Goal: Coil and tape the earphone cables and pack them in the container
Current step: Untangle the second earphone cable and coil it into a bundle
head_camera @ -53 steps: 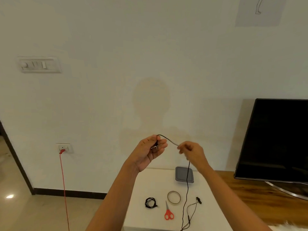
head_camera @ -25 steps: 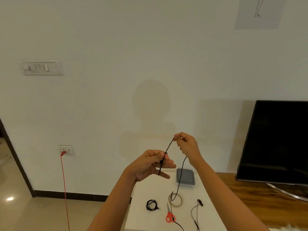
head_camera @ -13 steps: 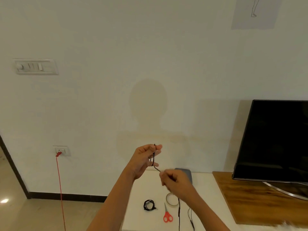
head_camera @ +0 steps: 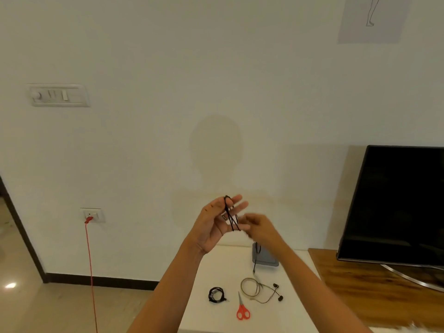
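My left hand (head_camera: 216, 224) is raised, palm toward me, fingers spread and nearly straight. A black earphone cable (head_camera: 231, 217) is looped several times around those fingers. My right hand (head_camera: 258, 228), blurred, sits just right of the loops and pinches the cable, which hangs down below it. The cable's tail and both earbuds (head_camera: 277, 292) lie on the white table (head_camera: 211, 316). A coiled black earphone bundle (head_camera: 216, 294) lies on the table. A tape roll (head_camera: 249, 287) sits beside it. The grey container (head_camera: 265, 258) stands at the table's back.
Red-handled scissors (head_camera: 242, 310) lie between the coiled bundle and the tape roll. A wooden stand (head_camera: 360, 284) with a black TV (head_camera: 396, 205) is to the right. A red cord (head_camera: 90, 272) hangs from a wall socket at left.
My right hand has risen from below the left hand to beside its fingers, adding cable loops around them. More cable is wound; the earbuds have been drawn further up the table.
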The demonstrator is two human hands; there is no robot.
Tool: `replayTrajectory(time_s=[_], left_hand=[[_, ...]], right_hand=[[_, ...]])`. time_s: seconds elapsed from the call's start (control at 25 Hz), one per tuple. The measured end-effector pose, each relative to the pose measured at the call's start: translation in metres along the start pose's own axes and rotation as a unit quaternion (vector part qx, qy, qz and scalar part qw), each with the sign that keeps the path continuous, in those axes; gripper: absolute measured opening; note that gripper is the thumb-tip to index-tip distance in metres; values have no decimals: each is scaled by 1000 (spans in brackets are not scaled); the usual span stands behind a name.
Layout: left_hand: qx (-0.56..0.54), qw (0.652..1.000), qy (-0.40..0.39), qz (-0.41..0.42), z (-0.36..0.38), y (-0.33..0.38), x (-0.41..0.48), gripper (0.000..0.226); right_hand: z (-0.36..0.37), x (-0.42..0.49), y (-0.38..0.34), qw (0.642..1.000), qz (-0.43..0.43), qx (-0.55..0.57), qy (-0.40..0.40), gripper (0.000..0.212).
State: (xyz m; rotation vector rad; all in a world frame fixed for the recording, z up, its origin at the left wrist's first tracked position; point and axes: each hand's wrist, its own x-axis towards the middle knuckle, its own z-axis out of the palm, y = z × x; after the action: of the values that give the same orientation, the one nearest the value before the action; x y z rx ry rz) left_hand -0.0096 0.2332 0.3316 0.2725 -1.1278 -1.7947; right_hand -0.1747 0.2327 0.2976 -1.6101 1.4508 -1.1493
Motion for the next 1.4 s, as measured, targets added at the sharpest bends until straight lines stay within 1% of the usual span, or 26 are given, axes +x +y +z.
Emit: replayTrajectory(time_s=[0.04, 0.08, 0.16, 0.2, 0.28, 0.36, 0.44, 0.52, 0.6, 0.68, 0.76, 0.8, 0.88, 0.96, 1.04, 1.2, 1.24, 1.28, 1.32, 1.4], left_hand=[[0, 1000, 22, 14, -2, 3, 3, 20], [23, 998, 48, 21, -5, 5, 6, 21], [110, 990, 92, 18, -14, 3, 9, 22], [158, 982, 103, 10, -19, 1, 9, 22], [238, 967, 93, -14, -26, -4, 5, 23], [274, 959, 61, -42, -26, -6, -1, 22], [270, 959, 41, -75, -20, -7, -4, 23], [265, 959, 25, -98, -12, -7, -5, 27], [252, 962, 8, -108, -6, -5, -5, 31], [213, 972, 4, -102, -4, 0, -6, 31], [155, 984, 9, -84, -4, 6, -6, 30], [127, 989, 11, -76, -5, 9, -7, 29], [79, 995, 8, -68, -5, 12, -7, 27], [40, 997, 6, -71, -2, 12, -7, 24], [9, 998, 13, -66, 1, 9, -7, 24], [-79, 996, 39, 2, 2, 12, 4, 23], [-75, 996, 52, 19, 0, 14, 7, 23], [-47, 996, 68, 30, -4, 17, 10, 22], [0, 996, 86, 34, -8, 19, 12, 22], [113, 988, 107, 22, -17, 17, 15, 25]], right_hand=[[11, -12, 9, 1000, 14, 6, -24, 28], [20, -24, 12, 999, 18, 10, -41, 29], [29, -42, 7, 998, -2, 17, -56, 31], [29, -47, -1, 998, -20, 15, -51, 32], [19, -44, -22, 998, -51, 17, -25, 32], [4, -33, -43, 997, -65, 52, 2, 30], [-11, -21, -57, 995, -79, 50, 23, 29], [-21, -9, -64, 996, -82, 12, 40, 33], [-26, -1, -64, 996, -69, -29, 46, 39], [-27, 3, -58, 996, -54, -64, 34, 35], [-25, 2, -46, 999, -35, -28, 10, 22], [-24, -1, -39, 1000, -31, -1, -2, 20], [-19, -7, -28, 999, -19, 47, -18, 28], [-12, -12, -22, 995, 10, 92, -26, 39], [-2, -17, -20, 989, 39, 139, -28, 46], [20, -35, -10, 983, 76, 161, -41, 49], [26, -44, -8, 982, 79, 165, -46, 48], [31, -52, -7, 982, 76, 167, -50, 49], [34, -60, -9, 982, 65, 167, -53, 49], [34, -69, -22, 987, 15, 152, -49, 47]])
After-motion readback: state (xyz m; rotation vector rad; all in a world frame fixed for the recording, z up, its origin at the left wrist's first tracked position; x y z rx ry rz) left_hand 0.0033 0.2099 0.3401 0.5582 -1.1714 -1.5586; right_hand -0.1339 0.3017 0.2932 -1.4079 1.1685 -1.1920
